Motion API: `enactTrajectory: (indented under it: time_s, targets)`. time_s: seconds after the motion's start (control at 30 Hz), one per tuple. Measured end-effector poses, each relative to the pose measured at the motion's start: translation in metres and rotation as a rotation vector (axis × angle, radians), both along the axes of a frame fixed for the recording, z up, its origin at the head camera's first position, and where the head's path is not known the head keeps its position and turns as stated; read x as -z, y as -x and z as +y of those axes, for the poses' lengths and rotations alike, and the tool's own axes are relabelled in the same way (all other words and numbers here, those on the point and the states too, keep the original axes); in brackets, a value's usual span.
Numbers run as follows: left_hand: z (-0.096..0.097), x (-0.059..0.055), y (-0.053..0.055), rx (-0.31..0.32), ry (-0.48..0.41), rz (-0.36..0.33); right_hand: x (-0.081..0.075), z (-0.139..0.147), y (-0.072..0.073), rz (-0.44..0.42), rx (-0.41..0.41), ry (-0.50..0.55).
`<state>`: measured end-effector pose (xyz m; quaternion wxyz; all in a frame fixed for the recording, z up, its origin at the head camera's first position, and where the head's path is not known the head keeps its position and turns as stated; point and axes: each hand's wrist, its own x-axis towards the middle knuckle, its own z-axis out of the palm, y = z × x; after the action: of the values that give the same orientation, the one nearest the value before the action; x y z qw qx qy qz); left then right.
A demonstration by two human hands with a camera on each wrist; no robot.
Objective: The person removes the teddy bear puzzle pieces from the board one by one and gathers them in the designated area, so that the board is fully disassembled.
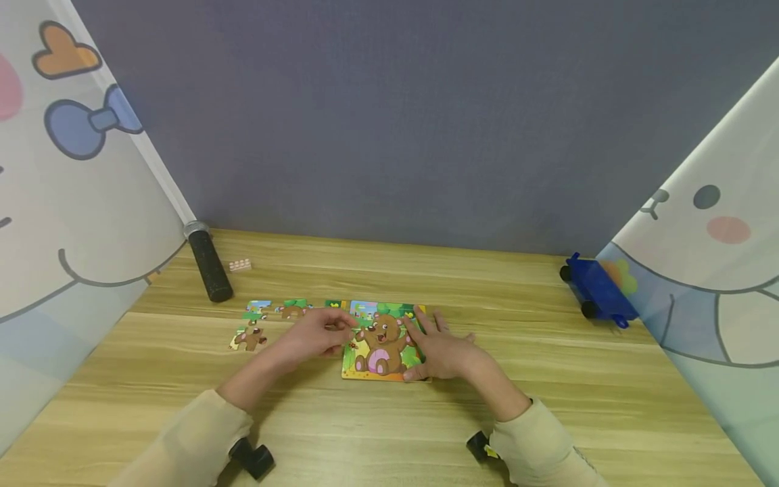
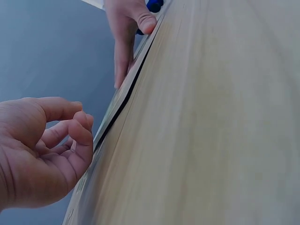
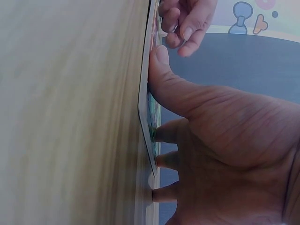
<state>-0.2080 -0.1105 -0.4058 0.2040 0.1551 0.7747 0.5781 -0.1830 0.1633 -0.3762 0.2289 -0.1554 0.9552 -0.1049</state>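
Observation:
A bear jigsaw puzzle [image 1: 379, 338] lies flat on the wooden table, showing a brown bear on a bright green and yellow background. My right hand [image 1: 446, 352] rests spread over its right edge, fingers straight, thumb at the near border; in the right wrist view the thumb and fingertips touch its surface. At the puzzle's left edge is my left hand [image 1: 320, 333], fingers loosely curled and fingertips close together. Nothing shows between them in the left wrist view. Loose puzzle pieces [image 1: 249, 338] lie left of that hand, and the hand partly covers others.
A black microphone [image 1: 209, 265] lies at the back left beside a small pale pink toy brick [image 1: 240, 264]. At the back right stands a blue toy cart [image 1: 599, 289] with black wheels. A grey partition [image 1: 389, 135] closes the table's far side, with cartoon-printed panels at both sides.

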Motion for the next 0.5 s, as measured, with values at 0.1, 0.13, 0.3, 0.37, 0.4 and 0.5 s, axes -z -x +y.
enactTrajectory:
  time_s: [0.1, 0.13, 0.3, 0.37, 0.4, 0.5]
  targets:
    - [0.006, 0.001, 0.001, 0.017, 0.005, 0.004, 0.0, 0.0, 0.0, 0.005, -0.002, -0.006]
    - [0.008, 0.001, 0.002, 0.021, 0.009, 0.01, 0.001, 0.0, 0.0, 0.005, -0.003, -0.009]
    - [0.019, 0.003, 0.004, 0.034, 0.008, 0.014, 0.001, -0.001, 0.001, 0.007, -0.006, -0.011]
    - [0.024, 0.003, 0.004, 0.035, 0.009, 0.019, 0.002, -0.001, 0.001, 0.006, -0.006, -0.011]
    - [0.026, 0.004, 0.005, 0.035, 0.011, 0.024, 0.002, -0.001, 0.001, 0.005, -0.006, -0.012]
    - [0.031, 0.004, 0.005, 0.038, 0.004, 0.035, 0.002, -0.001, 0.002, 0.004, -0.007, -0.015]
